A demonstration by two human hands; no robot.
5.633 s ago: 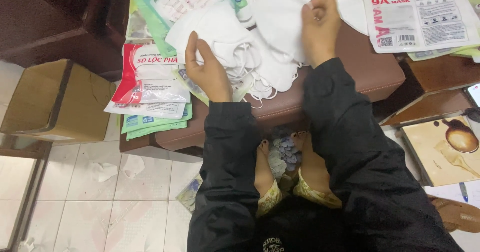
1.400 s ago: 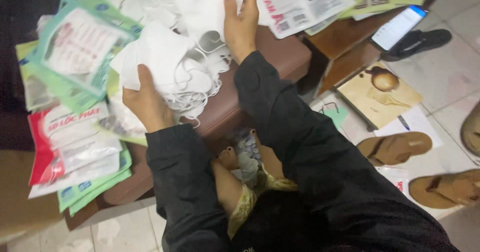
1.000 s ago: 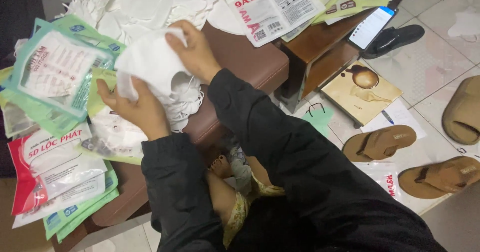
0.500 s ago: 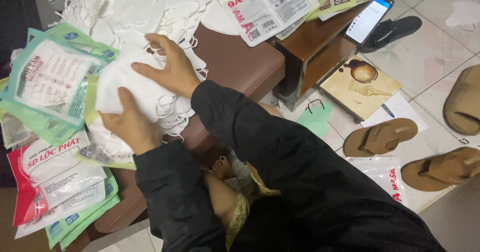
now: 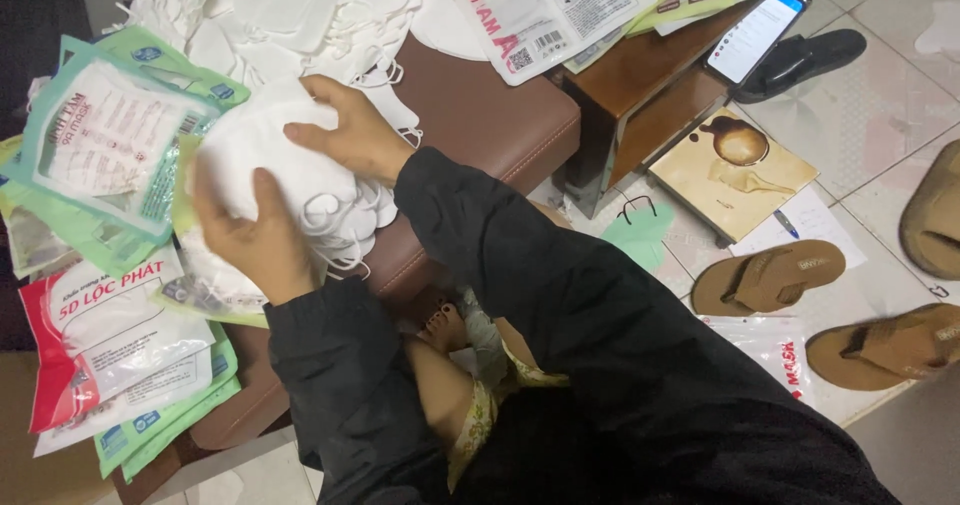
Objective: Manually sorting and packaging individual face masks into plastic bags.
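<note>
The left hand (image 5: 262, 240) and right hand (image 5: 350, 137) are clasping a gathered stack of white face masks (image 5: 270, 165), fingers wrapped around it; far loose masks (image 5: 300, 15) are lying unstacked.

Brown padded bench (image 5: 480, 115) — loose white masks (image 5: 300, 10), green-edged packets (image 5: 110, 155), red-trimmed packet (image 5: 110, 335).

Green-edged mask packets (image 5: 105, 150) left, lit phone screen (image 5: 752, 37) upper right

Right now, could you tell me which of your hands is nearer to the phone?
Right. The right hand rests on top of the stack of white masks, on the side toward the phone. The left hand grips the stack's lower edge, farther from it.
</note>
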